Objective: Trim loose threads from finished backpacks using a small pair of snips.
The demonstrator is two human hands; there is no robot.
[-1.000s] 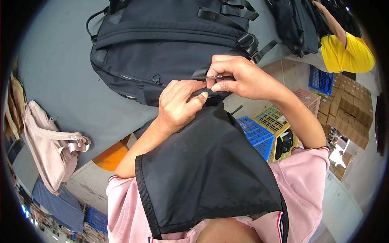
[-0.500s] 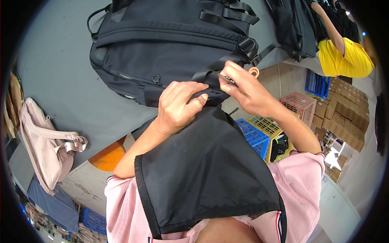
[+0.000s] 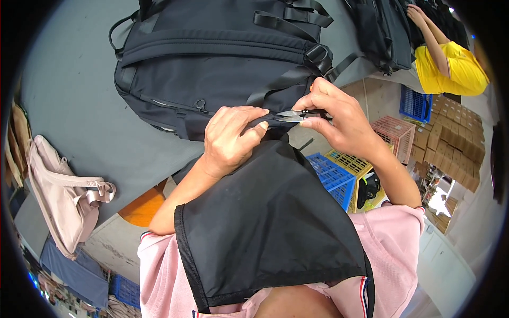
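Note:
A black backpack (image 3: 175, 85) lies on the grey table, its straps and buckles uppermost. At its near edge my left hand (image 3: 230, 135) pinches the bag's fabric between thumb and fingers. My right hand (image 3: 339, 116) grips a pair of thread snips (image 3: 299, 114) with black handles and short silver blades. Those blades are parted and point left at the edge of the bag, close to my left fingertips. A loose black webbing strap (image 3: 275, 87) runs across the bag just above the snips.
A pale pink bag (image 3: 61, 191) rests at the table's (image 3: 69, 100) left edge. Right of me are blue (image 3: 334, 177) and pink (image 3: 395, 135) plastic crates and stacked cardboard boxes (image 3: 450, 143). A person in a yellow top (image 3: 450, 69) works beside more black bags (image 3: 379, 37) at the far right.
My right hand has turned and shifted slightly right, so the snips now point left with their blades showing. My left hand stays nearly in place. The bag has shifted slightly left.

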